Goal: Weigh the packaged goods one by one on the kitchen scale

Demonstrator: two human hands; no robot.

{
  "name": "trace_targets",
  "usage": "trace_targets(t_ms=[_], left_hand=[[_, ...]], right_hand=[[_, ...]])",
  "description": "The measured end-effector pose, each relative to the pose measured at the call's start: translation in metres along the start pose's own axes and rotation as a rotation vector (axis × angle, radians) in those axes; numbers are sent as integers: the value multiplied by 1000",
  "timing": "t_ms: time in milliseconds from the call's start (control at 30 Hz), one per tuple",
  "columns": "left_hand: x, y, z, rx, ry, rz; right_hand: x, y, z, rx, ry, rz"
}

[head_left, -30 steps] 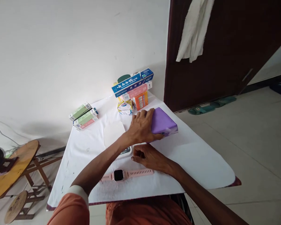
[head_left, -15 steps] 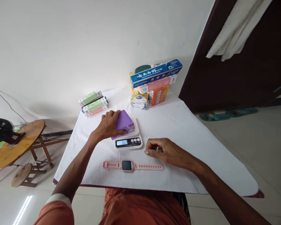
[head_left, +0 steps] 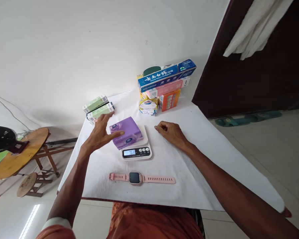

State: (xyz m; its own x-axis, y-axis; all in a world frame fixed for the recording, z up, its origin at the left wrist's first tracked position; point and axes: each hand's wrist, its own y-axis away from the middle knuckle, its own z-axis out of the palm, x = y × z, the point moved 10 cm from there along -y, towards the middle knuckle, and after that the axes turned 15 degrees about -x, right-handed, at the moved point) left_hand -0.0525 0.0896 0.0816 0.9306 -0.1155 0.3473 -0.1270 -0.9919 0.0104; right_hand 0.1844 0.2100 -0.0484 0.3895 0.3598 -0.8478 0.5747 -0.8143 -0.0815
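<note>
Smartwatch (head_left: pixel 135 178), pink-banded, lies along the near edge of a white-covered desk (head_left: pixel 189 196). Beyond it, a purple pack (head_left: pixel 131 127) sits askew on a scale (head_left: pixel 136 153) reading 363, at mid-desk. The left hand (head_left: pixel 97 135) is splayed, its thumb over the pack; whether it touches cannot be told. The right hand (head_left: pixel 172 132), fingers curled in, is near the scale, toward the right edge. Green boxes (head_left: pixel 95 103) lie at the far left corner; a blue toothpaste box (head_left: pixel 165 78) tops a stack (head_left: pixel 149 104) toward the far right corner.
</note>
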Motion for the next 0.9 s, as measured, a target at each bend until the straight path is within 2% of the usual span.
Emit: trace_targets(t_ms=[133, 233, 433, 533, 600, 700, 767, 833, 900], left_hand=[[12, -6, 37, -159, -67, -12], [12, -11, 52, -198, -142, -72], [-3, -9, 53, -181, -164, -111], [-19, 3, 34, -93, -115, -106], [-41, 15, 15, 8, -94, -148], [-92, 29, -8, 121, -122, -288], [-131, 32, -10, 143, -139, -383], [-167, 30, -5, 134, -133, -437], [-194, 23, 2, 128, -113, -445]], right_hand=[[4, 6, 2, 9, -4, -8], [4, 8, 2, 1, -5, 5], [4, 9, 5, -25, 29, 18], [3, 9, 6, -27, 37, 26], [4, 8, 6, -31, 32, 30], [5, 8, 6, -25, 19, 20], [6, 7, 6, -17, 17, 11], [8, 6, 6, -11, 19, 9], [9, 5, 6, -5, 14, 13]])
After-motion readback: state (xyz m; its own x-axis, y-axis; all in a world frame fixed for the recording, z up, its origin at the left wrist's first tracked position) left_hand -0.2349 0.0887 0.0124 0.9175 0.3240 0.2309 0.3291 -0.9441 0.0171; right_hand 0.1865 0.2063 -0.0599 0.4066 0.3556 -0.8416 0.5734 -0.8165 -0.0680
